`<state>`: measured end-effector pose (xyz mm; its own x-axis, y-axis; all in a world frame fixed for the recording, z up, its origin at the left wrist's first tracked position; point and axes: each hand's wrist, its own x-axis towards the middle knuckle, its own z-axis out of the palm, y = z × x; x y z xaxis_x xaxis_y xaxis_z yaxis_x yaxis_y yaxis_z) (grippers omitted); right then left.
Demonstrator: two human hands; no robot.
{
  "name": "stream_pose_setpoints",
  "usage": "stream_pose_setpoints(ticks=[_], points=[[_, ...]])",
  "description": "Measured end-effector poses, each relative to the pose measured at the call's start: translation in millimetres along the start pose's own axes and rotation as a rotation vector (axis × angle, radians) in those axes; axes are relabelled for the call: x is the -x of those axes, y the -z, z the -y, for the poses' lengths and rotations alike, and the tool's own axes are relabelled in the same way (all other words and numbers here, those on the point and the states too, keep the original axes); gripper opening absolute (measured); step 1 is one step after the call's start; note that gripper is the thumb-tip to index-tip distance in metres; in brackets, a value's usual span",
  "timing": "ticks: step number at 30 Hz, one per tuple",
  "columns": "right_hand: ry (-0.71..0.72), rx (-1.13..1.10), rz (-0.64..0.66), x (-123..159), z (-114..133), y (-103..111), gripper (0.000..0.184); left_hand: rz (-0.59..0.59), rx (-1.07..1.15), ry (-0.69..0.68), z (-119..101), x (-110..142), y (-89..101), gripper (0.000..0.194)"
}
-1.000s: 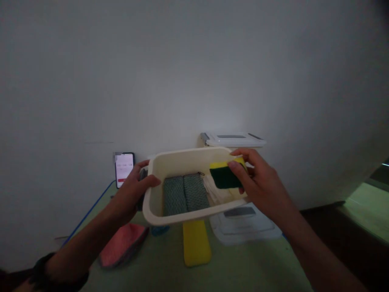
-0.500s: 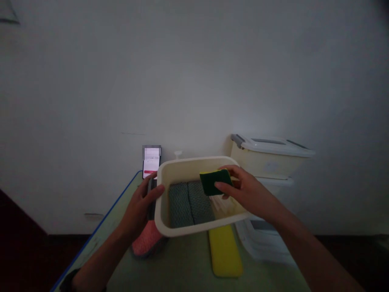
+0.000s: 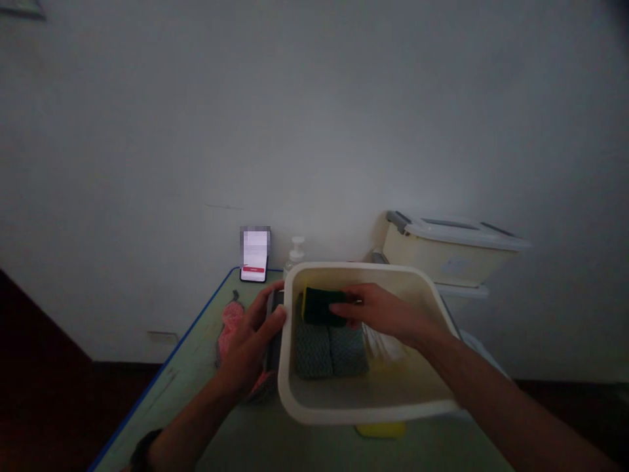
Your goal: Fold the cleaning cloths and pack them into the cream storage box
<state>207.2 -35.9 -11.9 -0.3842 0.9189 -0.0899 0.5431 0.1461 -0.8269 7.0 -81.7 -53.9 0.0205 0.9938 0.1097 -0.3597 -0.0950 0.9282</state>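
My left hand point(image 3: 258, 334) grips the left end of a cream plastic storage bin point(image 3: 363, 413), thumb on the rim by its grey handle. Inside the bin my right hand point(image 3: 376, 308) pinches a green and yellow scrubbing sponge point(image 3: 322, 307) by its right end. The sponge is over the back of two grey-green woven cloths point(image 3: 331, 351) lying side by side at the bin's left; whether it touches them I cannot tell. White material point(image 3: 386, 344), its kind unclear, lies right of the cloths, partly behind my right hand.
A lit phone point(image 3: 254, 255) leans against the wall, and a pump bottle point(image 3: 296, 249) stands behind the bin. Lidded bins point(image 3: 442, 252) are stacked at the back right. A pink fuzzy item point(image 3: 230, 324) lies left on the green table point(image 3: 196, 367); something yellow point(image 3: 381, 430) shows below the bin.
My right hand has carried the sponge deeper into the bin, toward its left end. The bin appears nearer and more tipped toward me, covering most of the yellow item.
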Motion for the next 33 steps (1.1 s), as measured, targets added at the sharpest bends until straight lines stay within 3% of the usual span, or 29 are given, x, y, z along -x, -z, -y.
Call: stream_pose_setpoints(ticks=[5,11,19,23,28,33], points=[[-0.031,-0.005,0.024,-6.1,-9.9,-6.4,0.017,0.009,-0.012,0.007,5.2,-3.4,2.4,0.046],[-0.033,0.068,-0.063,-11.6,-12.7,-8.7,0.02,0.0,-0.013,0.054,4.2,0.5,-3.4,0.053],[-0.015,0.437,-0.217,-9.5,-11.1,-14.4,0.036,-0.008,-0.039,0.038,-1.0,2.9,-7.3,0.045],[0.025,0.613,-0.246,-4.4,-1.1,-17.1,0.035,-0.033,-0.053,0.04,-1.7,1.5,-6.7,0.047],[0.081,0.727,-0.244,1.3,10.4,-6.4,0.037,-0.05,-0.055,0.038,0.8,-3.0,-6.8,0.047],[0.115,0.763,-0.262,22.5,19.5,16.0,0.03,-0.123,-0.164,-0.055,2.6,-11.5,-8.3,0.03]])
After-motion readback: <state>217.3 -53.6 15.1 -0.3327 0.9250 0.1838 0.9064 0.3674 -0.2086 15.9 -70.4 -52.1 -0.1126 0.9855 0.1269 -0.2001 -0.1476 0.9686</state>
